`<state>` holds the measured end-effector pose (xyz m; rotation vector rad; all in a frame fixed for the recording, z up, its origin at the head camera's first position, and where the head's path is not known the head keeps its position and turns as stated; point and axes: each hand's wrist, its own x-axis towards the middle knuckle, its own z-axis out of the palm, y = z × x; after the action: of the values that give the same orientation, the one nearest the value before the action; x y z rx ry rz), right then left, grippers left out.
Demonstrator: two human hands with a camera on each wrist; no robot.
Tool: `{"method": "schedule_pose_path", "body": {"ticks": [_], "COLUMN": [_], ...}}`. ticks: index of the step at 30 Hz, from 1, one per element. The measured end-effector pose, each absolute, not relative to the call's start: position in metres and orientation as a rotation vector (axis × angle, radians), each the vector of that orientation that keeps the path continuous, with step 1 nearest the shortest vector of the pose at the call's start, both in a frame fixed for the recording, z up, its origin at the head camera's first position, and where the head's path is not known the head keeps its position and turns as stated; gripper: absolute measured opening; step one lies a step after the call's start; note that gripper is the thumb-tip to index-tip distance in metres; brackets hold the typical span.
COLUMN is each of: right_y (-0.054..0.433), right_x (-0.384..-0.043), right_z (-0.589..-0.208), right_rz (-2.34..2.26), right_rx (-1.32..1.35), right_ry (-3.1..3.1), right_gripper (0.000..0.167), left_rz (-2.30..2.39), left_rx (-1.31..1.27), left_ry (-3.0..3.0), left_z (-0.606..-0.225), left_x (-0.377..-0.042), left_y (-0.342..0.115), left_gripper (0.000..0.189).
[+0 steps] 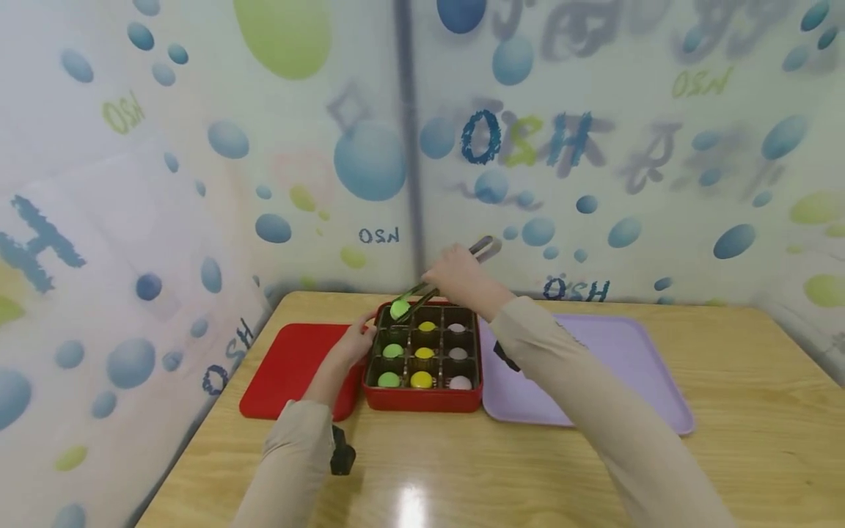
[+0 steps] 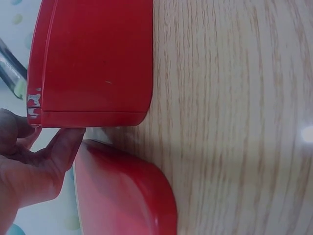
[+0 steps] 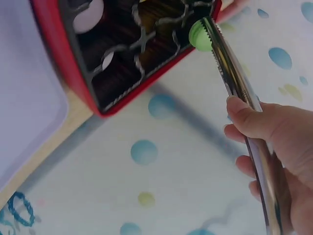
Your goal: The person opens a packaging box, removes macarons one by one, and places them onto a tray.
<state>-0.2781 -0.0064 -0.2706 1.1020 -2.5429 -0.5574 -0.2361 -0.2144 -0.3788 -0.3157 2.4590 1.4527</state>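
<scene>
A red box (image 1: 422, 400) with a dark divided insert holds green, yellow and pale balls in its compartments. My right hand (image 1: 458, 273) grips metal tongs (image 3: 239, 83) above the box's back edge. Between the tongs' tips is a green ball (image 1: 400, 309), at the back left compartment; whether it touches the bottom is hidden. At the box's left side, my left hand (image 1: 359, 340) holds the wall near the back corner, thumb and fingers against it in the left wrist view. Yellow balls (image 1: 422, 380) fill the middle column, pale balls (image 1: 460, 383) the right one.
To the left of the box lies a red lid-like piece (image 1: 290, 370), partly under my left forearm. A light purple tray (image 1: 620, 359) lies on the right, partly behind my right sleeve. The wooden table (image 1: 528, 469) backs onto a patterned wall covering (image 1: 462, 205).
</scene>
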Motion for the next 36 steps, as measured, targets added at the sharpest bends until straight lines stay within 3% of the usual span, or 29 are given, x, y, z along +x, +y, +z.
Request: {"method": "schedule_pose_path", "body": {"ticks": [14,36], "right_y": [0.038,0.124], "right_x": [-0.274,-0.267], "right_z": [-0.252,-0.265], "right_rz": [-0.647,-0.589], "right_rx": [1.046,0.947], "right_ry": [-2.642,-2.778], "right_gripper": [0.033,0.025], "left_rz": [1.427,1.417], "left_rx": [-0.313,-0.272], "left_ry": [2.452,2.444], "left_z": [-0.379,-0.378], "left_x": [-0.237,-0.239], "left_y": [-0.223,-0.216], "left_gripper": [0.046,0.047]}}
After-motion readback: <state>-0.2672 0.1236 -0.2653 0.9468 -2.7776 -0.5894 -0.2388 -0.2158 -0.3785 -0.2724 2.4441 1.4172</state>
